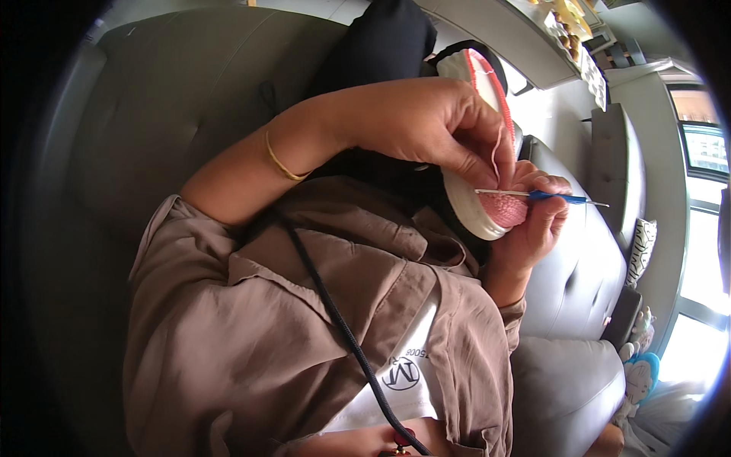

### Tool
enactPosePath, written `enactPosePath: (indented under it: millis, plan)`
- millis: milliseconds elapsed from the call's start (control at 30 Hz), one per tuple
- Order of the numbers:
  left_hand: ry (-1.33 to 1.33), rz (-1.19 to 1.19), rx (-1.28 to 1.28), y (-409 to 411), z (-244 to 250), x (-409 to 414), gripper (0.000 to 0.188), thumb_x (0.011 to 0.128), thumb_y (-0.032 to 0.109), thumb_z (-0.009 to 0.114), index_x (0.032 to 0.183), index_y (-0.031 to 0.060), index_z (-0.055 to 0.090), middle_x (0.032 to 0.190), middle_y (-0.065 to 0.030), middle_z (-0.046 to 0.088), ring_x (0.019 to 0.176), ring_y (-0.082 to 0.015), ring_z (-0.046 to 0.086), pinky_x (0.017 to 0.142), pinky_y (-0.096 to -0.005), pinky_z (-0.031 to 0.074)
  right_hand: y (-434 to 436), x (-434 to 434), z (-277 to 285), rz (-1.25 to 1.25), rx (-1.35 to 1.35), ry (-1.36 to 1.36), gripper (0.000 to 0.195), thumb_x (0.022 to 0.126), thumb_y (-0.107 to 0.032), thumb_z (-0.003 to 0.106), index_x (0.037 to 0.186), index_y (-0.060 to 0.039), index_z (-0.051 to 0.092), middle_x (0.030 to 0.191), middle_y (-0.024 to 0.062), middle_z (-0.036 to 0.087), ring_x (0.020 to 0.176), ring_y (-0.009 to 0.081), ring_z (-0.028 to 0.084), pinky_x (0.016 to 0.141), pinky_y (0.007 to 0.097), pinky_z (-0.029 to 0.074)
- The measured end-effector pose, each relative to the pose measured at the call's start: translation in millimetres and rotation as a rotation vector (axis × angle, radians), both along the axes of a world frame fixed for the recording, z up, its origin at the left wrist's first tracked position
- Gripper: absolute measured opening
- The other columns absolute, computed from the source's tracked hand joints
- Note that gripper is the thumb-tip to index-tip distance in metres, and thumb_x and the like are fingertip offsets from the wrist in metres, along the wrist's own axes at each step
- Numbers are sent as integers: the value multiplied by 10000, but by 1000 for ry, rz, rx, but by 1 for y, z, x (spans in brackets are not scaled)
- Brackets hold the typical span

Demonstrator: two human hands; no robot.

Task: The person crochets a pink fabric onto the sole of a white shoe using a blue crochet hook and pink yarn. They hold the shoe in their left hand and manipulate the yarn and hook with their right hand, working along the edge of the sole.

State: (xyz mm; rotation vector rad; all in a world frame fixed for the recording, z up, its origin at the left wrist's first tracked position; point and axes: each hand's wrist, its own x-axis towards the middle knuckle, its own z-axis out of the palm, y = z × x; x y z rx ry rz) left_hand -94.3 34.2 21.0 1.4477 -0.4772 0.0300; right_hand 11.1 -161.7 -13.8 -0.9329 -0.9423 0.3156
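Note:
A white shoe sole [468,208] with a coral-red stitched edge [498,94] stretches from beyond my left wrist down to my right palm. Pink crocheted fabric [505,212] lies inside its near end. My right hand [528,240] grips that end and a crochet hook with a blue handle [557,197], whose metal shaft points left across the pink stitches. Above the hook, my left hand [451,131] has thumb and fingers pinched at a strand of pale pink yarn [495,151]. The fingertips partly cover the stitches, so the exact hold is hard to see.
A grey cushioned sofa [571,274] curves round on both sides, with a grey cushion [565,388] at lower right. A black cord [337,314] hangs across my brown shirt. Beyond my knees stands a table [514,34] bearing food. A blue plush toy [642,377] lies far right.

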Motion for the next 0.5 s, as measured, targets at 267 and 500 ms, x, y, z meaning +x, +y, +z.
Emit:
enactPosePath:
  millis: [267,500]
  plan:
    - [-58,68,-21,-7,-5,1,83,827,15,702,896,-2,659,828,-6,646,812,-55,570,753,-217,460,-8,7,-10,34,-13,68,294,964,-285,551,976,6,596,949,118,639,812,177,582,852,345,424]
    - [41,57,-138,-13,1,-2,92,822,40,708,882,6,647,833,-10,631,805,-63,567,731,-211,453,-8,5,0,82,-22,125,256,977,-230,534,997,15,607,975,114,653,833,131,592,783,260,466]
